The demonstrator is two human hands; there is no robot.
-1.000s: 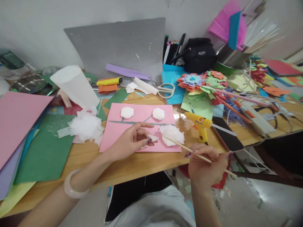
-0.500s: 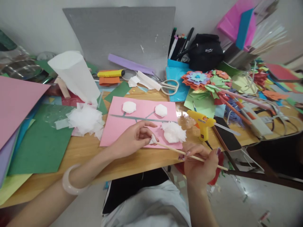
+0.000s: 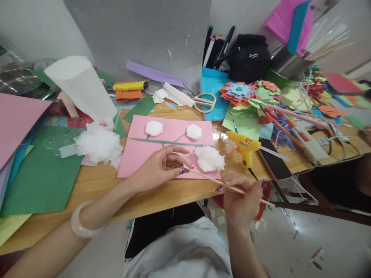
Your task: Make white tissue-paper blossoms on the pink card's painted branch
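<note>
A pink card (image 3: 145, 150) lies on the wooden table (image 3: 101, 189), bearing a grey-green stem, two flat white hexagon pieces (image 3: 154, 128) and a fluffy white tissue flower (image 3: 209, 158). My left hand (image 3: 160, 166) rests on the card's front edge, its fingers pinched round a small white tissue scrap. My right hand (image 3: 242, 195) is closed on a thin wooden stick (image 3: 208, 178), whose tip reaches the pinched scrap at my left fingertips.
A yellow glue gun (image 3: 245, 148) stands right of the card beside a dark phone (image 3: 274, 164). Loose white tissue (image 3: 97, 144), green paper (image 3: 40, 173), a white paper cone (image 3: 81, 88), scissors (image 3: 204, 102), paper flowers (image 3: 249, 98) and a pen holder crowd the table.
The stick's tip has drawn back from the fluffy tissue flower to my left fingertips. My right hand has shifted left and nearer. The view has tilted slightly.
</note>
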